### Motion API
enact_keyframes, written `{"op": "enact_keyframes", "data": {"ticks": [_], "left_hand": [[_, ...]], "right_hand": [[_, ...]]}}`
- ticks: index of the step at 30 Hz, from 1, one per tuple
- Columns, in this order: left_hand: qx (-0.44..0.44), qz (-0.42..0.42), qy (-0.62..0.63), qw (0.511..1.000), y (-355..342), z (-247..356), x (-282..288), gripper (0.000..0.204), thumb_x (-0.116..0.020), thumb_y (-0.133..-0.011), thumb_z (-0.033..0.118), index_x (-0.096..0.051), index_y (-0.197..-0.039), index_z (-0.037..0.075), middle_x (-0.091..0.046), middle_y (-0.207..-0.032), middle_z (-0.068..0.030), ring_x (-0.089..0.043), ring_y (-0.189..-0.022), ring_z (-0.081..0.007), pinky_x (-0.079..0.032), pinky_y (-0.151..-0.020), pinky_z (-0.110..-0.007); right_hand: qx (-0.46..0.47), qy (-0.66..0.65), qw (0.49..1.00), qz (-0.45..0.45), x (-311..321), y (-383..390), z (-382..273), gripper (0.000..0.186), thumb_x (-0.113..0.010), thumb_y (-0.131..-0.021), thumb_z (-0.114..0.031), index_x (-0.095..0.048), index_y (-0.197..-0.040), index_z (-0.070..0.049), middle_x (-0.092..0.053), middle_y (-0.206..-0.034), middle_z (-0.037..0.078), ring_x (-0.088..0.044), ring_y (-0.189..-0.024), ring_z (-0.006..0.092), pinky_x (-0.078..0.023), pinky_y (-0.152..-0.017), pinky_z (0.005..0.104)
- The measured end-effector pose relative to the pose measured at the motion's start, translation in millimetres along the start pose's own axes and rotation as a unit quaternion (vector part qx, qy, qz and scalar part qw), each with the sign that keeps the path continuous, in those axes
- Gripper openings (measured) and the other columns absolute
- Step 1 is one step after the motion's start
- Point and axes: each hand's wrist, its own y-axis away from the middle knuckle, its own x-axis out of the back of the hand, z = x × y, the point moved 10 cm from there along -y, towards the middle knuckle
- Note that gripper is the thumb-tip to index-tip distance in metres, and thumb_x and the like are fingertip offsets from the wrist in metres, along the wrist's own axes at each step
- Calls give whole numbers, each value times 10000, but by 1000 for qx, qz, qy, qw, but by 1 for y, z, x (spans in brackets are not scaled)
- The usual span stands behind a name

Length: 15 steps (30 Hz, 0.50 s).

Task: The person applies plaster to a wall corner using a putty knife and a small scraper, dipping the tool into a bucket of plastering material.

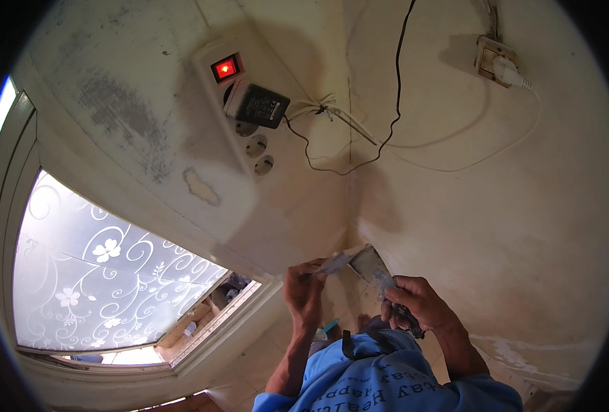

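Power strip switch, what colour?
The switch glows red; the head view shows it best.

Two cream walls meet at a corner. The left wall point(133, 55) bears a grey scuffed patch point(129, 123) and a power strip point(255, 145) with a glowing red switch point(226, 67). A plug fills the socket point(485, 60) on the right wall point(517, 226). Daylight brightens a floral-patterned window point(102, 275) at left; pale floor tiles point(234, 383) lie below.
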Motion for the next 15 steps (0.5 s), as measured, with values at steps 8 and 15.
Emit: {"op": "enact_keyframes", "data": {"ticks": [8,15], "left_hand": [[-241,-103,-195,945,11,37,-28,156,-565,-881,-123,-511,-971,-6,-686,-1020,-218,-677,-1020,-353,-519,-945,-487],[-247,-68,-323,911,4,25,-17,183,-586,-860,-119,-542,-989,3,-689,-1026,-190,-685,-984,-322,-545,-885,-444]], "right_hand": [[5,26,1000,17,2,-2,-11,211,-508,-989,-179,-562,-910,8,-653,-710,123,-591,-508,127,-385,-386,227],[61,52,997,-5,3,-4,-21,251,-539,-981,-225,-596,-933,15,-631,-694,93,-555,-523,97,-421,-459,225]]}}
